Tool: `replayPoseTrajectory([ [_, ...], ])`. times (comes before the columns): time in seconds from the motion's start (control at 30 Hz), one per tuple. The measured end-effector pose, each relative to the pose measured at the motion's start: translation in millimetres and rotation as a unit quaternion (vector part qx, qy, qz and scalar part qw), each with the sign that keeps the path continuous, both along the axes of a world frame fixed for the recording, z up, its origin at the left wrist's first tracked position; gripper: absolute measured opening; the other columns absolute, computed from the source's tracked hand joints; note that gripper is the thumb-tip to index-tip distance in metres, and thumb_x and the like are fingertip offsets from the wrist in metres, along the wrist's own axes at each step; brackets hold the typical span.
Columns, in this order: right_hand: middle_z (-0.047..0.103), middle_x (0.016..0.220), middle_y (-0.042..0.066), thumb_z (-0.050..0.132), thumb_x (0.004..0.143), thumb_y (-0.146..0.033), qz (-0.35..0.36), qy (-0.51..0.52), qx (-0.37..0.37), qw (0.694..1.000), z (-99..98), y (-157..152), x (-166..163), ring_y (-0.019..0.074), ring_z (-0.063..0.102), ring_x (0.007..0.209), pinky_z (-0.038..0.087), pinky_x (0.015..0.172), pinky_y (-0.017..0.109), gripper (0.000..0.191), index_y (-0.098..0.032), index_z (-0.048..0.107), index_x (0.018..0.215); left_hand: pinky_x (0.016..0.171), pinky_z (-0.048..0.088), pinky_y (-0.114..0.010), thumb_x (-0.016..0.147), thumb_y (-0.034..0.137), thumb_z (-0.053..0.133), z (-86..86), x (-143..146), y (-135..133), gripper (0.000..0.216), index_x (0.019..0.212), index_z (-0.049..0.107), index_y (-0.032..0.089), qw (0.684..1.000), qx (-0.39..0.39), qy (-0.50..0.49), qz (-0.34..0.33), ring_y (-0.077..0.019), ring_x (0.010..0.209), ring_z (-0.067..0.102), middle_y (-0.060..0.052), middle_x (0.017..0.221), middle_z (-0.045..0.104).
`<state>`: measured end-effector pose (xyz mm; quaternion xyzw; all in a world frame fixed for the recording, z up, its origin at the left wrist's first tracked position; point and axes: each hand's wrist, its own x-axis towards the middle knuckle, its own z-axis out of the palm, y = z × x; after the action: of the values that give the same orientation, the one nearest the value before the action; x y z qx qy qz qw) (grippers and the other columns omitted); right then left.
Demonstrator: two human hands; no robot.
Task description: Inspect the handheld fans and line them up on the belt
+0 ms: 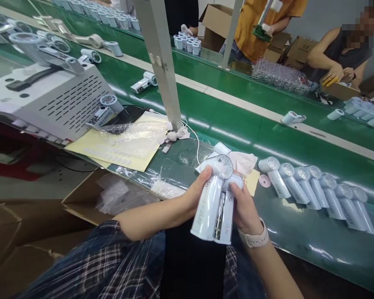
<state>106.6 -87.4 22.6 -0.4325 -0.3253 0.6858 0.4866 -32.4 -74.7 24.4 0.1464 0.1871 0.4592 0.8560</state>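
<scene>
The person's left hand [198, 193] is clamped around the left fan [205, 211], thumb pressed along its outer side below the round head, while the right hand [244, 207] grips the right fan [227, 220], its thumb near the top; the other fingers are mostly hidden behind. The two pale blue bodies meet side by side (dark parts show in the gap between them), their lower ends over the person's lap, on the near side of the workbench [324, 253] edge. Just beyond the hands lie another fan [222, 148] and a pink cloth [244, 162], crowding the space ahead. To the right, seven fans form a slanted row [314, 187], with a broad strip of bench top between them and the near edge. A metal post [163, 74] rises at the far left, beside a thin white cable [198, 145]; below the left forearm, a cardboard box [81, 203] stands open against the bench side.
</scene>
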Motion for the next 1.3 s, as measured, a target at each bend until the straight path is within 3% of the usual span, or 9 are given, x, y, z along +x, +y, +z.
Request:
replayPoseTrajectory([
  [0.13,0.067,0.132,0.008,0.086,0.072,-0.040,0.023,-0.003,0.021,1.000,0.2,-4,7,0.0293,0.067,0.114,0.057,0.098,0.044,0.078,-0.026,0.048,0.139,0.110,0.047,-0.045,0.070,0.071,0.074,6.5,3,-4,0.075,0.117,0.069,0.014,1.000,0.002,0.026,-0.004,-0.0358,0.122,0.063,-0.014,0.114,0.076],
  [0.47,0.065,0.134,0.008,0.083,0.075,-0.043,-0.007,-0.050,0.040,0.998,-3.9,-14,28,0.0279,0.066,0.116,0.056,0.098,0.044,0.078,-0.027,0.047,0.142,0.091,0.056,-0.045,0.069,0.074,0.072,7.4,14,7,0.074,0.110,0.067,0.013,0.995,-0.004,0.100,-0.021,-0.0353,0.103,0.070,-0.014,0.100,0.076],
  [0.63,0.076,0.101,0.009,0.087,0.069,-0.050,-0.043,-0.096,0.078,0.991,-1.3,-24,74,0.0254,0.072,0.079,0.060,0.069,0.038,0.065,-0.021,0.064,0.122,0.080,0.052,-0.032,0.062,0.056,0.087,-10.8,20,27,0.069,0.112,0.053,0.022,0.946,0.048,0.251,0.201,-0.0215,0.089,0.066,-0.001,0.093,0.068],
  [0.7,0.076,0.104,0.013,0.086,0.066,-0.059,-0.009,-0.105,0.096,0.990,-1.8,-28,85,0.0293,0.072,0.085,0.060,0.074,0.041,0.066,-0.019,0.069,0.114,0.081,0.049,-0.029,0.065,0.050,0.087,-14.9,26,28,0.070,0.116,0.047,0.024,0.925,0.078,0.298,0.224,-0.0187,0.093,0.063,0.000,0.101,0.065],
  [0.87,0.067,0.130,0.015,0.089,0.051,-0.069,0.070,-0.107,0.105,0.986,-7.1,-33,87,0.0362,0.064,0.115,0.051,0.098,0.046,0.096,-0.020,0.065,0.130,0.082,0.048,-0.031,0.071,0.044,0.083,-12.1,43,16,0.067,0.118,0.040,0.024,0.919,0.171,0.338,0.106,-0.0201,0.101,0.060,-0.006,0.120,0.054],
  [1.0,0.067,0.121,0.015,0.085,0.045,-0.078,0.121,-0.143,0.154,0.970,-8.7,-34,86,0.0368,0.063,0.110,0.052,0.094,0.045,0.090,-0.019,0.075,0.112,0.074,0.048,-0.029,0.065,0.040,0.086,-10.4,53,10,0.073,0.118,0.038,0.025,0.896,0.210,0.385,0.076,-0.0211,0.101,0.057,-0.007,0.121,0.046],
  [1.1,0.066,0.116,0.015,0.081,0.042,-0.083,0.134,-0.159,0.190,0.959,-10.1,-32,82,0.0378,0.063,0.110,0.053,0.094,0.045,0.087,-0.018,0.078,0.100,0.082,0.051,-0.035,0.061,0.038,0.089,-12.0,57,8,0.088,0.132,0.038,0.027,0.871,0.244,0.417,0.090,-0.0267,0.112,0.051,-0.009,0.123,0.043],
  [1.2,0.069,0.113,0.016,0.078,0.045,-0.084,0.106,-0.178,0.189,0.960,-12.2,-31,87,0.0388,0.065,0.110,0.054,0.094,0.046,0.090,-0.018,0.077,0.105,0.099,0.047,-0.046,0.073,0.047,0.080,-10.4,54,11,0.075,0.135,0.045,0.024,0.845,0.313,0.430,0.056,-0.0305,0.116,0.051,-0.012,0.126,0.046],
  [1.3,0.071,0.110,0.016,0.082,0.040,-0.082,0.082,-0.267,0.196,0.940,-9.3,-42,120,0.0386,0.070,0.099,0.058,0.082,0.043,0.091,-0.019,0.079,0.106,0.107,0.044,-0.052,0.084,0.051,0.067,-2.2,35,24,0.059,0.134,0.054,0.023,0.818,0.389,0.423,-0.026,-0.0337,0.126,0.051,-0.016,0.135,0.048],
])
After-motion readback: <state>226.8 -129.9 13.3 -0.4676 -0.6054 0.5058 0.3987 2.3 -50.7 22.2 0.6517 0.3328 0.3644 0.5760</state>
